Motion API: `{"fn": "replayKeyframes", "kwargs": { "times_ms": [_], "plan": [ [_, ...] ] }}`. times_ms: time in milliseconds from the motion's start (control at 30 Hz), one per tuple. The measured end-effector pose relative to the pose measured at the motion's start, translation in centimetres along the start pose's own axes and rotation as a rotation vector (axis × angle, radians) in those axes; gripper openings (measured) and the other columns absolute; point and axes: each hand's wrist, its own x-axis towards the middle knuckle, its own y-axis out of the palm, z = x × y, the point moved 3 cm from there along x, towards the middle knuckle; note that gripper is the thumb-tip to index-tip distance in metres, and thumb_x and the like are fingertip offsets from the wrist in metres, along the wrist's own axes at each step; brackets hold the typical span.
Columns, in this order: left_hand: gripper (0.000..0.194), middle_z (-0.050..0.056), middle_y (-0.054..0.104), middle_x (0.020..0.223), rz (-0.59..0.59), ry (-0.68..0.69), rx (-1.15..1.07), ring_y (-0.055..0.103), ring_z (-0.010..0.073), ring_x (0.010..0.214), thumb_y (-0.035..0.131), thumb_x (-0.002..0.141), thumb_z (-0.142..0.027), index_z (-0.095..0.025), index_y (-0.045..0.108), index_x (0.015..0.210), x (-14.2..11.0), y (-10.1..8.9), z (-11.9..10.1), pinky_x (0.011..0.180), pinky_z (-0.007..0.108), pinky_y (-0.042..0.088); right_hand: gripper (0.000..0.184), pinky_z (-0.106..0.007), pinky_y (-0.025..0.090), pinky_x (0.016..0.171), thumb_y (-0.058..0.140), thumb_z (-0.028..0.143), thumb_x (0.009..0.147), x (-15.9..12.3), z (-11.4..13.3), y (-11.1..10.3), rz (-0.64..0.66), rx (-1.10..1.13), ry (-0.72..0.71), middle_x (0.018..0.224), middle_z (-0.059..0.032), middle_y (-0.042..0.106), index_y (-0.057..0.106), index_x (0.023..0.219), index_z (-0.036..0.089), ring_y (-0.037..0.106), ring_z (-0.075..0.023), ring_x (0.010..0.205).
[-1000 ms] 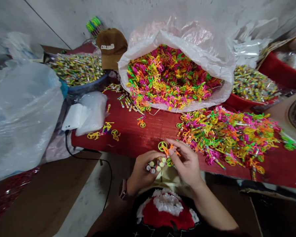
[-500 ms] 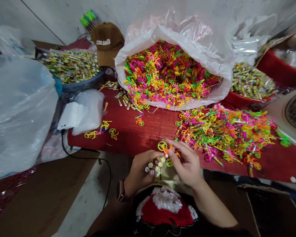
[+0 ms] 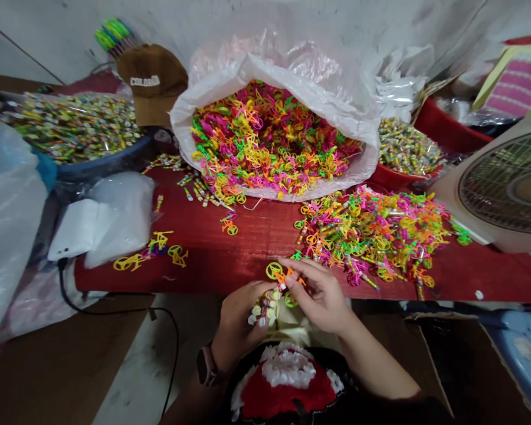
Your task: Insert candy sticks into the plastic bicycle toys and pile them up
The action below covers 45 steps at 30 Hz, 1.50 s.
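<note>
Left hand (image 3: 236, 321) clenching wrapped candy sticks (image 3: 262, 310); right hand (image 3: 318, 292) pinching plastic toy bicycle (image 3: 283, 274)

Pink-green-yellow plastic bicycles (image 3: 269, 141), red tabletop (image 3: 256, 248), brown cap (image 3: 153, 82)

1. Red-covered table (image 3: 256, 242): the base for everything here.
2. White sack (image 3: 292, 195): lying open at the back, heaped with neon plastic bicycles (image 3: 269, 141).
3. Loose pile (image 3: 371, 236): more bicycles, mixed with wrapped sticks, front right.
4. Stray bicycles (image 3: 159, 251): a few at left, and one alone (image 3: 230, 227) by the sack.
5. Candy sticks (image 3: 194, 189): scattered beside the sack.
6. White box (image 3: 77, 230): at the left edge, touching a plastic bag (image 3: 121, 218).
</note>
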Motion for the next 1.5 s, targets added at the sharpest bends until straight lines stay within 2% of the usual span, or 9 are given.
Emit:
{"fn": "replayKeyframes", "kwargs": {
  "times_ms": [333,467,567,700,867,1033,1167,1333,1500],
  "plan": [
    [0.032,0.005,0.081,0.101,0.095,-0.022,-0.069,0.079,0.0187,0.086,0.058,0.088,-0.016,-0.022,0.070,0.117,1.6,-0.4,0.4,0.078,0.026,0.061,0.039,-0.030,0.053,0.067,0.060,0.023,0.105,-0.6,0.3,-0.6,-0.030,-0.161,-0.003,0.091,-0.0032,0.069,0.069,0.142,0.028,0.063,-0.0168,0.077],
    [0.006,0.001,0.077,0.082,0.011,-0.230,-0.034,0.073,0.0144,0.066,0.068,0.094,-0.023,-0.022,0.069,0.100,1.6,0.0,2.0,0.063,0.022,0.056,0.041,-0.035,0.052,0.079,0.059,0.022,0.103,2.0,1.1,-7.7,-0.310,-0.444,-0.102,0.101,-0.0053,0.073,0.070,0.142,0.029,0.066,-0.0200,0.088],
    [0.017,0.001,0.075,0.084,-0.118,-0.446,-0.120,0.073,0.0143,0.063,0.074,0.093,-0.032,-0.021,0.062,0.099,0.6,0.9,4.1,0.060,0.023,0.057,0.042,-0.040,0.048,0.083,0.058,0.025,0.100,4.6,0.6,-14.8,-0.577,-0.813,-0.103,0.093,-0.0080,0.070,0.072,0.139,0.022,0.061,-0.0224,0.085],
    [0.035,-0.001,0.073,0.083,-0.254,-0.658,-0.390,0.075,0.0162,0.065,0.080,0.090,-0.039,-0.022,0.052,0.103,-1.0,2.1,6.9,0.060,0.024,0.058,0.036,-0.051,0.041,0.093,0.067,0.023,0.089,8.0,-1.1,-18.6,-0.561,-1.136,0.077,0.101,-0.0208,0.070,0.081,0.120,0.009,0.059,-0.0303,0.097],
    [0.032,0.001,0.074,0.077,-0.378,-0.717,-0.425,0.068,0.0125,0.060,0.079,0.091,-0.042,-0.017,0.063,0.101,-1.3,1.6,8.8,0.057,0.021,0.054,0.029,-0.052,0.037,0.107,0.058,0.022,0.095,10.1,0.2,-11.0,-0.692,-0.980,-0.181,0.115,-0.0162,0.067,0.078,0.116,0.019,0.055,-0.0330,0.116],
    [0.035,0.008,0.079,0.085,-0.447,-0.764,-0.433,0.073,0.0170,0.070,0.075,0.093,-0.048,-0.013,0.072,0.097,-0.7,1.0,9.7,0.064,0.025,0.061,0.038,-0.045,0.041,0.111,0.052,0.010,0.096,14.7,-3.3,3.8,0.195,-0.774,-0.024,0.124,-0.0147,0.070,0.074,0.126,0.017,0.056,-0.0304,0.122],
    [0.034,0.006,0.077,0.076,-0.458,-0.756,-0.503,0.070,0.0149,0.059,0.074,0.094,-0.048,-0.014,0.067,0.096,-0.3,0.8,9.8,0.056,0.024,0.058,0.048,-0.051,0.041,0.112,0.051,0.019,0.104,16.9,-6.9,11.3,0.471,-0.775,0.123,0.159,-0.0159,0.051,0.060,0.151,0.023,0.048,-0.0368,0.139],
    [0.037,0.002,0.076,0.073,-0.555,-0.725,-0.567,0.067,0.0129,0.055,0.079,0.090,-0.045,-0.019,0.053,0.094,-0.1,0.3,9.6,0.053,0.021,0.053,0.038,-0.049,0.041,0.112,0.068,0.025,0.099,16.5,-7.7,14.0,0.502,-0.753,0.119,0.144,-0.0220,0.059,0.070,0.137,0.017,0.050,-0.0374,0.137],
    [0.037,0.005,0.077,0.079,-0.498,-0.733,-0.577,0.066,0.0120,0.057,0.079,0.091,-0.048,-0.017,0.060,0.093,0.0,0.4,9.6,0.056,0.022,0.053,0.021,-0.036,0.050,0.094,0.068,0.008,0.091,14.5,-7.5,11.5,0.454,-0.662,0.177,0.112,-0.0168,0.071,0.073,0.111,0.013,0.067,-0.0250,0.100]
  ]
}}
